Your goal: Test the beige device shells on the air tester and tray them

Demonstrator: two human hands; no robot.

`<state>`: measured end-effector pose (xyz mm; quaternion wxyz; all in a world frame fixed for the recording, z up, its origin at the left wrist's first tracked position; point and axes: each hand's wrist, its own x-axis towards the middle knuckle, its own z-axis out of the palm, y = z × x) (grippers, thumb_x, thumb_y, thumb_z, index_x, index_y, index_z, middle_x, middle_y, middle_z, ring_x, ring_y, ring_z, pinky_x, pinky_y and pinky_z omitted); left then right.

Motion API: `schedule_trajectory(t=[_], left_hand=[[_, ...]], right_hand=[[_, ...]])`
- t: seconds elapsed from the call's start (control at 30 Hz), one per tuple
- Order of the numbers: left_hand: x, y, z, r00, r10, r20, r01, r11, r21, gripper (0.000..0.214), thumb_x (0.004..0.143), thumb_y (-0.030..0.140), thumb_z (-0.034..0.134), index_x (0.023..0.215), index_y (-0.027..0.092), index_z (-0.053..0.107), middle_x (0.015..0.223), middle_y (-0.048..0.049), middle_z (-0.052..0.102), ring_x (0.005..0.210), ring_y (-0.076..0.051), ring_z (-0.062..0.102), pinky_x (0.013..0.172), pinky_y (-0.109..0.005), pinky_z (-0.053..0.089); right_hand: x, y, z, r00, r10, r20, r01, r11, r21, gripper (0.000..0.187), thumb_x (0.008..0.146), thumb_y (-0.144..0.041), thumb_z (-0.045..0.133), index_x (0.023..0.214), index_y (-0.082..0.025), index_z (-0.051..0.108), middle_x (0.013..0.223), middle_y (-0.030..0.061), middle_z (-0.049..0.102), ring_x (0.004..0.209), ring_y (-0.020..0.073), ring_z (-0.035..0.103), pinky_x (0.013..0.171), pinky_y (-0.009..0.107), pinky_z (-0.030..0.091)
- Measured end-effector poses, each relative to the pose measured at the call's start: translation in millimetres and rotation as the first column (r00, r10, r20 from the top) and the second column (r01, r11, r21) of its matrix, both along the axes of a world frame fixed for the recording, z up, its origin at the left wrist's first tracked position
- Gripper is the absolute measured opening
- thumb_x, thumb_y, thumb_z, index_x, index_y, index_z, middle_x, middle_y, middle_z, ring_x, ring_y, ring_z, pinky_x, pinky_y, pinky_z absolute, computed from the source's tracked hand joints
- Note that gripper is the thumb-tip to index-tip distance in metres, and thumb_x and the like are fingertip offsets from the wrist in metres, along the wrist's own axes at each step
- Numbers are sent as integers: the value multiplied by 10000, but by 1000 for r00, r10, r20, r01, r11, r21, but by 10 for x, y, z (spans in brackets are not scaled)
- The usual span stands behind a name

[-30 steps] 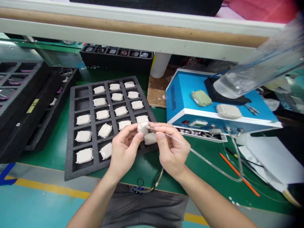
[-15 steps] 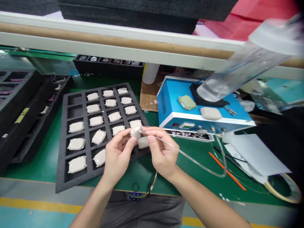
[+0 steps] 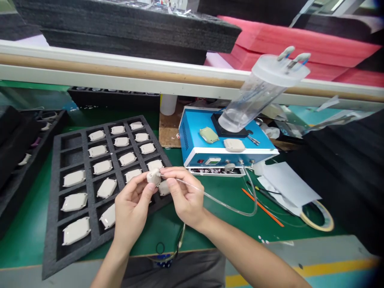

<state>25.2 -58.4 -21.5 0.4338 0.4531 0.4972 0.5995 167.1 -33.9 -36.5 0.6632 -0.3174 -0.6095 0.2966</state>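
Observation:
My left hand (image 3: 132,204) is closed on a small off-white plastic case (image 3: 154,177), held tilted between thumb and fingers. Just to its right, my right hand (image 3: 187,196) pinches the end of a thin clear tube (image 3: 216,205) against the side of the case. The tube loops right and up to the front of a blue box-shaped machine (image 3: 192,132). Below both hands lies a dark foam tray (image 3: 93,216) whose compartments hold several similar off-white cases (image 3: 76,231). Whether the tube's tip enters the case is too small to tell.
On the machine stand a clear cylinder (image 3: 249,100), a greenish case (image 3: 209,135) and an off-white case (image 3: 234,145). To the right lie an orange stick (image 3: 262,207), white paper (image 3: 288,182) and a tape roll (image 3: 325,226). More foam trays (image 3: 33,160) sit at the left; a shelf edge (image 3: 120,76) crosses behind.
The camera view has shifted, so the tray, machine and hands appear further left and lower. Both hands keep hold of the case and the tube; the case looks slightly turned.

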Motion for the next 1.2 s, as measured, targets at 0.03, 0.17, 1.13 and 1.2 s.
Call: schedule_trajectory(t=[0.03,0.17,1.13,1.2], left_hand=[[1,-1,2,1000,2,-6,-2,1000,-3,307,860,385,853,1096,196,795,1061,-72,835,939,-226,815,813,-287,694],[0,-2,9,1000,6,-26,-7,1000,-14,330,864,395,844,1102,172,792,1083,-89,833,952,-235,814,816,-295,694],[-5,-11,1,999,10,-44,-10,1000,0,339,864,396,842,1107,167,788,1095,-97,835,957,-234,817,809,-281,691],[-3,-10,3,999,14,-46,-14,1000,1,343,864,401,841,1107,166,787,1089,-99,835,957,-238,817,809,-287,692]], right_hand=[[0,-2,-2,1000,3,-3,-3,1000,-5,158,1018,-180,615,1066,-234,755,1069,76,791,1025,201,771,928,379,647],[2,-5,-10,1000,22,-15,-22,999,-36,160,1020,-185,619,1070,-244,758,1080,80,787,1040,210,763,944,394,637],[-5,-11,-28,999,39,-24,-40,998,-47,166,1016,-180,622,1072,-258,758,1083,71,779,1036,213,758,934,391,630],[-6,-4,-26,999,37,-25,-38,998,-47,166,1017,-180,620,1071,-256,758,1081,73,779,1036,213,757,932,393,630]])
